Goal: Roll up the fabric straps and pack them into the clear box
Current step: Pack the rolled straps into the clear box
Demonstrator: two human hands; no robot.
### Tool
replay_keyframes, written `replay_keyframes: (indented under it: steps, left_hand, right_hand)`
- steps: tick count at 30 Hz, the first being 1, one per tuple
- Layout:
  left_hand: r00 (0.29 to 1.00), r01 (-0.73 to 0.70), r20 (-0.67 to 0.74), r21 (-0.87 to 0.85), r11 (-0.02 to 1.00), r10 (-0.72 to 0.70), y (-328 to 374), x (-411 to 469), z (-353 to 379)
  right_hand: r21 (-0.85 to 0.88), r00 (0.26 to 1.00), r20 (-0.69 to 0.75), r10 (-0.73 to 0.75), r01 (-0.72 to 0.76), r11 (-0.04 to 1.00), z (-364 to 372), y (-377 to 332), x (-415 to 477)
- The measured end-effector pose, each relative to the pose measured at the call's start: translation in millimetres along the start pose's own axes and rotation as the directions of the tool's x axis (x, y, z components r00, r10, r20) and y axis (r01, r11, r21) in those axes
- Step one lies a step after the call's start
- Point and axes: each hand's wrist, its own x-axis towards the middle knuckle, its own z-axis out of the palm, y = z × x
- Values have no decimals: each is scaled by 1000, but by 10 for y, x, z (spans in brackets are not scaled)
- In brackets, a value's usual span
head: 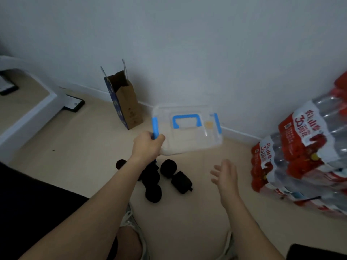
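Mostly clear box (189, 140), blue handle (185, 117)

Floor (197, 212): pale beige, meeting a white wall at the far side.
Near centre: a cluster of rolled black straps (169, 167), close together, some touching.
Far, left of centre: a brown paper bag (125, 102) standing upright and open by the wall.
Right: shrink-wrapped packs of water bottles (304, 156), stacked.
Far left: a white furniture frame (28, 113), a flat black-edged board (74, 105) just beside it.
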Motion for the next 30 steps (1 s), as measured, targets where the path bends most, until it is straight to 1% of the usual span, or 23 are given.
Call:
replay_keyframes:
  steps: [1, 2, 3, 4, 6, 8, 10, 12, 13, 15, 16, 19, 21, 22, 23, 24, 26, 27, 28, 29, 30]
  left_hand:
    - [997, 2, 71, 4, 1000, -2, 50, -85, 64]
    - [990, -2, 143, 34, 999, -3, 81, -162, 138]
    - [977, -8, 213, 78, 997, -9, 91, -247, 214]
    - [959, -11, 283, 125, 992, -25, 87, -342, 297]
    - [900, -3, 429, 190, 982, -81, 2, -534, 496]
    - [828, 22, 540, 232, 972, -148, -153, -700, 710]
    - [762, 58, 604, 295, 954, -233, -319, -829, 915]
    - [713, 97, 626, 359, 928, -317, -479, -946, 1096]
    - [706, 104, 615, 401, 910, -352, -547, -1006, 1164]
    - [720, 121, 569, 461, 879, -398, -686, -1083, 1277]
    - [731, 135, 550, 465, 875, -405, -735, -1099, 1307]
    - [752, 155, 534, 428, 890, -388, -799, -1066, 1336]
    - [762, 204, 522, 369, 907, -384, -813, -1027, 1322]
    - [763, 248, 517, 319, 915, -387, -824, -1004, 1318]
    - [758, 293, 521, 265, 919, -392, -838, -990, 1317]
    - [748, 336, 529, 219, 916, -401, -842, -987, 1313]
    - [737, 390, 532, 168, 905, -416, -849, -995, 1319]
    - [743, 413, 517, 147, 899, -426, -855, -1003, 1326]
    - [750, 436, 494, 129, 891, -439, -850, -1014, 1327]
    - [759, 441, 477, 124, 889, -443, -849, -1023, 1325]
    - [769, 423, 469, 137, 896, -435, -854, -1024, 1323]
  right_hand:
    - [114, 999, -52, 2, 4, 993, -109, -94, 20]
    - [158, 995, -99, -11, 26, 987, -233, -170, 44]
    - [149, 989, -145, -39, 61, 987, -369, -225, 51]
    - [97, 980, -187, -72, 91, 991, -507, -243, 50]
    - [-99, 965, -234, -116, 95, 991, -782, -164, 36]
    - [-330, 958, -259, -127, 36, 943, -1036, 31, 4]
    - [-465, 965, -258, -57, -72, 882, -1240, 293, -17]
    - [-516, 967, -248, 60, -184, 837, -1364, 533, -33]
    - [-513, 967, -233, 104, -213, 832, -1407, 639, -40]
    - [-472, 967, -209, 148, -232, 850, -1459, 778, -39]
    - [-452, 967, -202, 158, -235, 861, -1484, 807, -26]
    - [-407, 969, -176, 172, -231, 884, -1602, 852, 74]
    - [-374, 973, -149, 175, -219, 901, -1665, 857, 91]
    - [-396, 977, -141, 162, -205, 895, -1672, 850, 84]
    - [-467, 982, -143, 121, -174, 867, -1661, 830, 72]
    - [-560, 987, -155, 52, -130, 818, -1626, 817, 60]
    - [-719, 974, -176, -140, -29, 695, -1480, 764, -19]
    - [-783, 958, -143, -247, 43, 621, -1375, 720, -90]
    - [-824, 941, -49, -334, 151, 547, -1266, 686, -147]
    - [-816, 929, 85, -361, 273, 509, -1168, 655, -199]
    - [-781, 924, 226, -309, 361, 510, -1067, 628, -258]
